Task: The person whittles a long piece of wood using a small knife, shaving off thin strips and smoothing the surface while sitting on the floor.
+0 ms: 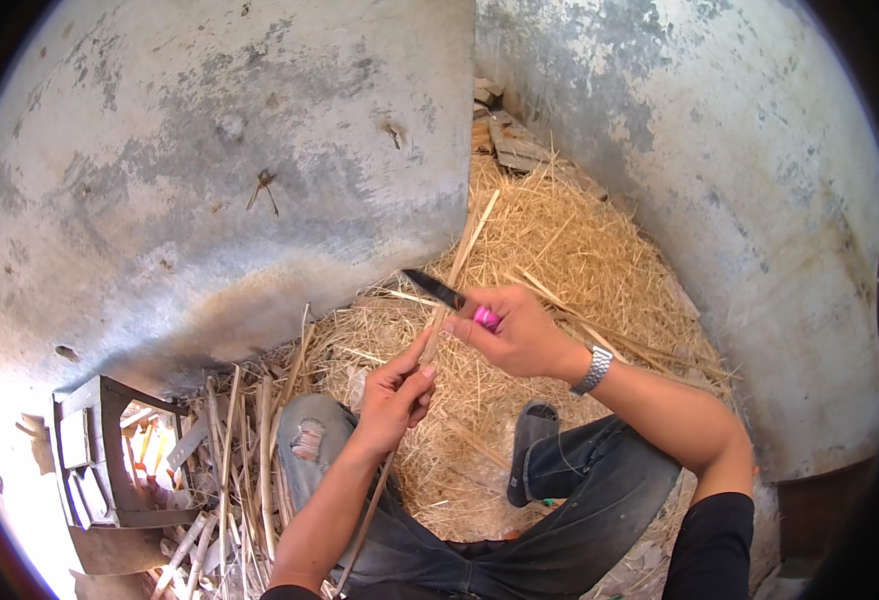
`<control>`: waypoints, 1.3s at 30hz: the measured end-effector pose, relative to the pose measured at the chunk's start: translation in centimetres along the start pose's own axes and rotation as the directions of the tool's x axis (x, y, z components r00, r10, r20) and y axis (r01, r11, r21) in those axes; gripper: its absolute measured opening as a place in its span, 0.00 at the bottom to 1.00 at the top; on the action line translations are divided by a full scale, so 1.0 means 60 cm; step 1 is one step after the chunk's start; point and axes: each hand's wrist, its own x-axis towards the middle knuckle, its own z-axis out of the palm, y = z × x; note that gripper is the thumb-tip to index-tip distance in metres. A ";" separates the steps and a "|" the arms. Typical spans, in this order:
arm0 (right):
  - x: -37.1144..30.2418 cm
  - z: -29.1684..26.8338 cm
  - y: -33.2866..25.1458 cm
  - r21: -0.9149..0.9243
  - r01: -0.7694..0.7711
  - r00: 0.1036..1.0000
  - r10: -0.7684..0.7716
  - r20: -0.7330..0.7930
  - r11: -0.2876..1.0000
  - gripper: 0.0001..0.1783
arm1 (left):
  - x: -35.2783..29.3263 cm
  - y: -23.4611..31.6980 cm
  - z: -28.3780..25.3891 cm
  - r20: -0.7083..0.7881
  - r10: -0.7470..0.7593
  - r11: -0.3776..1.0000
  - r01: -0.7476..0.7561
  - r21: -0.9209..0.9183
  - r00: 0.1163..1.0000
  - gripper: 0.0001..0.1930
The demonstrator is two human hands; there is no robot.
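My left hand (396, 398) is closed around a long, thin bamboo strip (370, 518). The strip runs from between my legs up past both hands, and its far end is split into pale slivers (476, 236). In my right hand (522, 332) is a knife with a pink handle (487, 318) and a dark blade (430, 286). The blade points to the upper left and lies across the strip, just beyond my left hand. My right thumb reaches over to the strip below the blade. The exact contact of edge and strip is hidden by the fingers.
A heap of straw-coloured shavings (580, 235) covers the floor ahead and between my legs. Several bamboo sticks (265, 470) stand and lie at left, beside a dark-framed box (110, 455). Weathered walls (260, 120) meet in a corner in front. Planks (518, 145) lie there.
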 end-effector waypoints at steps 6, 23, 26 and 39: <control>0.013 -0.038 0.015 0.040 -0.101 0.963 0.107 -0.247 0.994 0.15 | -0.006 0.003 -0.015 0.062 0.053 0.998 -0.052 -0.026 0.997 0.29; 0.001 -0.079 0.032 0.242 -0.110 0.937 0.182 -0.297 0.964 0.13 | -0.026 -0.002 -0.011 0.228 0.027 0.982 -0.068 0.174 0.973 0.37; -0.001 -0.086 0.044 0.280 -0.108 0.928 0.198 -0.315 0.954 0.12 | -0.026 -0.002 -0.007 0.243 0.031 0.985 -0.071 0.158 0.970 0.36; 0.002 -0.088 0.052 0.281 -0.116 0.945 0.193 -0.264 0.953 0.10 | -0.021 -0.015 -0.004 0.228 0.143 0.952 -0.196 0.234 0.963 0.35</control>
